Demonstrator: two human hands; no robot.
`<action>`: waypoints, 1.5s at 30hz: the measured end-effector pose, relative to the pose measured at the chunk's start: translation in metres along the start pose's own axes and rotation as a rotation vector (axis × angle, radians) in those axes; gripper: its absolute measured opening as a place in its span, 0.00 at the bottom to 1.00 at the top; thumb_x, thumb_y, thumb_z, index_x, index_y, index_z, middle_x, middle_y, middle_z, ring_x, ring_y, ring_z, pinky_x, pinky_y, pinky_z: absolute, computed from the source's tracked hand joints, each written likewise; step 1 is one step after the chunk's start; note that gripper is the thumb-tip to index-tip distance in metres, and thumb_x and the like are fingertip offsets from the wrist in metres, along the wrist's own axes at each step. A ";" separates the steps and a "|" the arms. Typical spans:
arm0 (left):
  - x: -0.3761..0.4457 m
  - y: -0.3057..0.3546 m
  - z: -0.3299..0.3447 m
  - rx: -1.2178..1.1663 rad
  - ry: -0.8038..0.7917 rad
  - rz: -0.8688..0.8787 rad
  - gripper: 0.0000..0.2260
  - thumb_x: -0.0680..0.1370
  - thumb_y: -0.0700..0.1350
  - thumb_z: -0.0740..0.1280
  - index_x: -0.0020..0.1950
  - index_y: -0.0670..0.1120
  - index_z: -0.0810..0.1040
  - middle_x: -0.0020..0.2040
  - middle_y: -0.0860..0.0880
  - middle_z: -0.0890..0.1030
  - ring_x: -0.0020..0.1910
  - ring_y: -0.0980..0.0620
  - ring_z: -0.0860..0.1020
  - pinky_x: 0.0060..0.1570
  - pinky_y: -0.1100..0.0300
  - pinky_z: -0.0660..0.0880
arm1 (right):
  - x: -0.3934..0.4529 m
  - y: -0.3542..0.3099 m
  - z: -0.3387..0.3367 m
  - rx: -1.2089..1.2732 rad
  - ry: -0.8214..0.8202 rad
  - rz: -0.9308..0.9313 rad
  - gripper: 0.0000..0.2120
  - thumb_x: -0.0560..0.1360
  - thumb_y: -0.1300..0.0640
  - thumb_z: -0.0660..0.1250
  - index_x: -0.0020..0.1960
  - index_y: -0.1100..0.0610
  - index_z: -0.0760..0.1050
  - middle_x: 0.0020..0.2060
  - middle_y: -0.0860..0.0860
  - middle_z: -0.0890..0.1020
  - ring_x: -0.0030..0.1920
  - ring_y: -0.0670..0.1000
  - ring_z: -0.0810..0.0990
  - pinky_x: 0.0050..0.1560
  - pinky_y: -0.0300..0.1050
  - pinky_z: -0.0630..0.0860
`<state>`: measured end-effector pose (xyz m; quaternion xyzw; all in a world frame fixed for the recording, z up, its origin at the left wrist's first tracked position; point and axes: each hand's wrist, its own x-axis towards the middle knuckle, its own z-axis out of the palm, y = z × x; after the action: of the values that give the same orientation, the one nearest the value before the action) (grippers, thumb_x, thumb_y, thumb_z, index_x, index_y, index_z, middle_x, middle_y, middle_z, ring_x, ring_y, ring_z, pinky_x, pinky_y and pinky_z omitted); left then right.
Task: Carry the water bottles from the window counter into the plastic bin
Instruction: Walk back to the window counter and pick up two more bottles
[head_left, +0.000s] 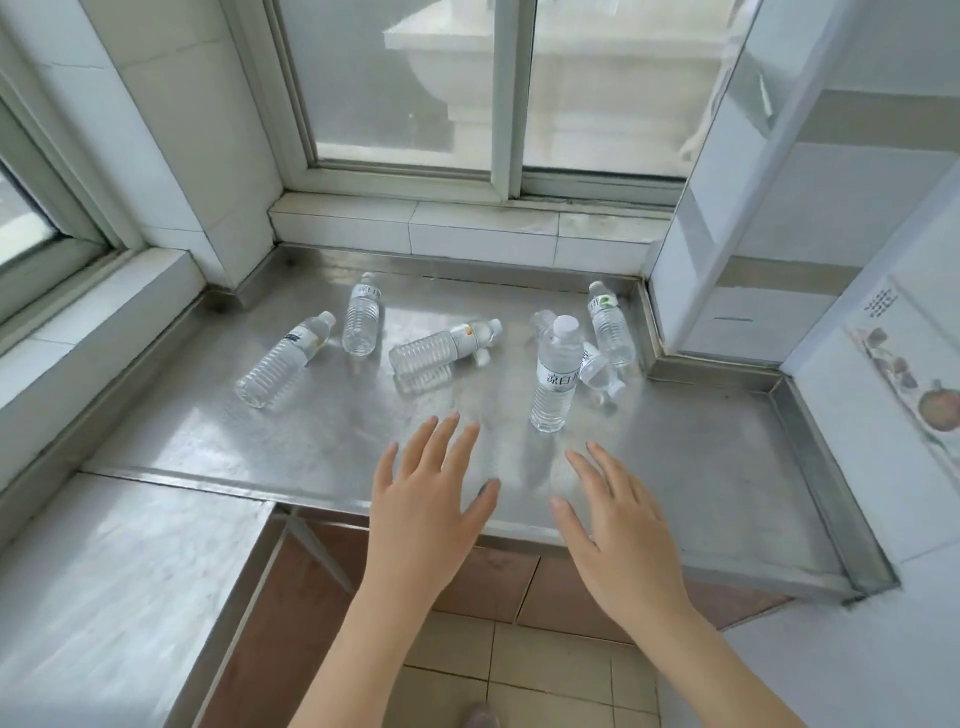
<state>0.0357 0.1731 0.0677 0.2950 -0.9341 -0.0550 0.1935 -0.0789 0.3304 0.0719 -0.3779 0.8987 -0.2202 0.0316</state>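
Hovering over the front of the shiny stainless-steel desk (701, 467) under the white-framed window (498, 104) right now, both empty. Left hand (426, 499) spread flat, fingers fanned out, holding nothing. Right hand (618, 525) also splayed and loose, nothing pinched.

Clear plastic water bottles scattered further back: upright white-capped bottle with a printed label (555, 376) standing nearest, just beyond the right hand's fingertips. Lying on their sides: far-left bottle (283, 359), one behind it (362, 319), a middle one (444, 347), one by the right wall (610, 325), and a smaller one (600, 371) tucked just behind the upright bottle. Possibly another cap back there, too blurry to call.

Plastic bin not showing anywhere in this view.

Guessing they're full, so moderately weighty, with thin ribbed walls that give under a squeeze and probably slick-ish. Wrapping around the ribbed lower body or the labelled middle looking safest; round ones likely rolling if nudged.
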 end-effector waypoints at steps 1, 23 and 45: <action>0.010 0.000 0.004 -0.003 -0.005 0.001 0.26 0.77 0.61 0.58 0.70 0.50 0.76 0.70 0.49 0.77 0.71 0.46 0.74 0.67 0.43 0.70 | 0.010 0.004 0.001 0.038 -0.008 0.016 0.29 0.77 0.38 0.49 0.74 0.48 0.62 0.75 0.47 0.63 0.74 0.50 0.60 0.72 0.47 0.59; 0.178 -0.005 0.099 0.001 -0.171 -0.217 0.30 0.76 0.63 0.53 0.73 0.50 0.73 0.74 0.50 0.72 0.75 0.47 0.68 0.72 0.45 0.64 | 0.232 0.124 0.067 0.967 -0.395 0.289 0.44 0.59 0.63 0.82 0.69 0.45 0.67 0.63 0.45 0.77 0.62 0.39 0.75 0.71 0.52 0.65; 0.323 -0.141 0.197 -0.154 -0.751 -0.191 0.38 0.69 0.51 0.77 0.76 0.58 0.65 0.63 0.48 0.78 0.61 0.48 0.77 0.53 0.55 0.74 | 0.299 0.092 0.107 1.081 -0.092 0.547 0.25 0.66 0.65 0.77 0.62 0.53 0.77 0.55 0.47 0.84 0.57 0.46 0.81 0.61 0.48 0.75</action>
<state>-0.2092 -0.1295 -0.0376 0.3247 -0.9013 -0.2470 -0.1459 -0.3291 0.1406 -0.0305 -0.0726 0.7219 -0.6128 0.3133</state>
